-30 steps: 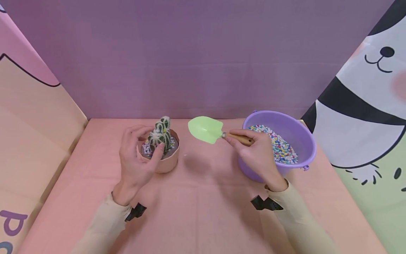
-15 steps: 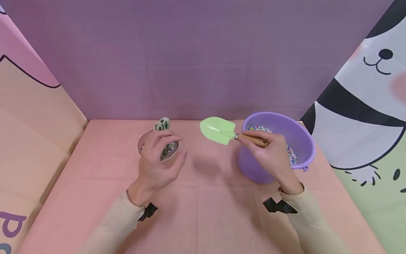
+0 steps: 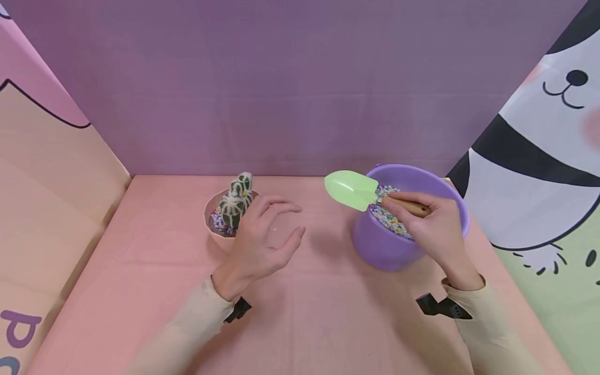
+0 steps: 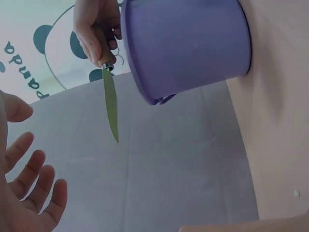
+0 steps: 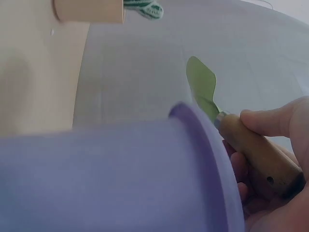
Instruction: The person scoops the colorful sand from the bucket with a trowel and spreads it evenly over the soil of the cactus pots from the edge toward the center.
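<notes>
My right hand (image 3: 433,226) grips the wooden handle of a green garden trowel (image 3: 350,190), held above the left part of a purple bucket (image 3: 389,250). Small multicoloured pebbles (image 3: 396,225) lie inside the bucket. The trowel's blade juts left past the rim and looks bare. My left hand (image 3: 260,239) hovers with loosely bent fingers and holds nothing. Behind and left of it stands a pale pink pot (image 3: 216,237) with a cactus (image 3: 234,205), coloured pebbles around its base. The left hand hides the pot's right side.
A pink cloth covers the table (image 3: 154,250). One tiny white piece (image 3: 274,229) lies on it between pot and bucket. A purple cloth wall (image 3: 300,94) rises at the back, with a printed panda panel (image 3: 553,156) on the right.
My left hand has left the cactus and moved right, in front of the pot. The right hand has carried the trowel rightward to over the bucket. Pot and bucket stay in place.
</notes>
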Motion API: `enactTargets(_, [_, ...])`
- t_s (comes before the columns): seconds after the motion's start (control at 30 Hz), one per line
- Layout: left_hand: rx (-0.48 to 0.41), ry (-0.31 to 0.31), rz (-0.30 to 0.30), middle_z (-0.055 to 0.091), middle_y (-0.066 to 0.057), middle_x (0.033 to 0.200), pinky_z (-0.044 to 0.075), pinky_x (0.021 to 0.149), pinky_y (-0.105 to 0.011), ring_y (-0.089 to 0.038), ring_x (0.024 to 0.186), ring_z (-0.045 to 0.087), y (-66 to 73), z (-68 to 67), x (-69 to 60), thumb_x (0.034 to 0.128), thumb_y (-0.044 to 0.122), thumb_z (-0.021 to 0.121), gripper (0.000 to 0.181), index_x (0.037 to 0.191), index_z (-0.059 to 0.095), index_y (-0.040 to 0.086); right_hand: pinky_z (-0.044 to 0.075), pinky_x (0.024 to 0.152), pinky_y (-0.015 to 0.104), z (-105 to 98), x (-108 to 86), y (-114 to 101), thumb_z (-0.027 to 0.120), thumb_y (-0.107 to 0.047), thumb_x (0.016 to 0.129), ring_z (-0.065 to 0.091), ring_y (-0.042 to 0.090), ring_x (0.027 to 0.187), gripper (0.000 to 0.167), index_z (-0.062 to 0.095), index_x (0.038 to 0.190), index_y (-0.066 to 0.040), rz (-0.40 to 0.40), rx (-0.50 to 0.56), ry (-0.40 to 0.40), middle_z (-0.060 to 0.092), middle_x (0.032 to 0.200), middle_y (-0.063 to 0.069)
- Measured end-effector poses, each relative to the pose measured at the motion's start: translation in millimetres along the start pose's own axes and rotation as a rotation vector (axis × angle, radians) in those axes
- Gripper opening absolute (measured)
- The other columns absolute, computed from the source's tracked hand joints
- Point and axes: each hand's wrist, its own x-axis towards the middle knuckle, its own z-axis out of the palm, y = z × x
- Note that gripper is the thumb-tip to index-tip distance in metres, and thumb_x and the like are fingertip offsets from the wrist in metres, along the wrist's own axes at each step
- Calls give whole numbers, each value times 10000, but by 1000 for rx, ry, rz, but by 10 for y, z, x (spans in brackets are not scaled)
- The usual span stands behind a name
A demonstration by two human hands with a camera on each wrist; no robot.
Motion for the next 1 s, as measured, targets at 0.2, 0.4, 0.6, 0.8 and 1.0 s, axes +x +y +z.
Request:
enactTargets(0.2, [24,-103,-43,707,-40,1164,545,999,-364,-211,1124,665,-24,130,-6,882,203,808,294,1156,747,116,562,760,83,-269,20,107,870,-288,913,742,-114,928,370,811,1199,-62,50,-92,3,792,918,-259])
enactTargets(0.4, [-38,-193,-164,697,22,1212,537,979,-323,-159,1179,634,-16,227,-8,908,235,796,301,1195,739,162,526,649,128,-626,-1,208,862,-400,906,683,-160,898,410,818,1218,-138,167,-224,-20,791,916,-270])
enactTargets(0.6, [-68,-300,-232,680,38,1289,517,1081,-353,-155,1263,614,29,318,10,922,270,780,347,1248,723,168,502,752,35,-858,3,294,846,-368,926,662,-213,917,415,807,1217,-75,153,-297,-44,792,906,-262])
enactTargets(0.8, [-29,-378,-254,645,36,1408,469,1181,-372,-160,1371,578,37,488,29,948,315,746,409,1332,705,180,456,731,57,-1036,45,306,841,-430,919,609,-257,873,427,820,1192,-102,150,-411,-79,760,857,-323])
enactTargets(1.0, [-6,-421,-263,617,-9,1499,462,1203,-414,-201,1436,556,46,661,45,953,337,759,480,1391,684,156,465,613,144,-1187,42,270,827,-452,923,569,-258,746,409,836,1166,-122,114,-555,-43,731,755,-344])
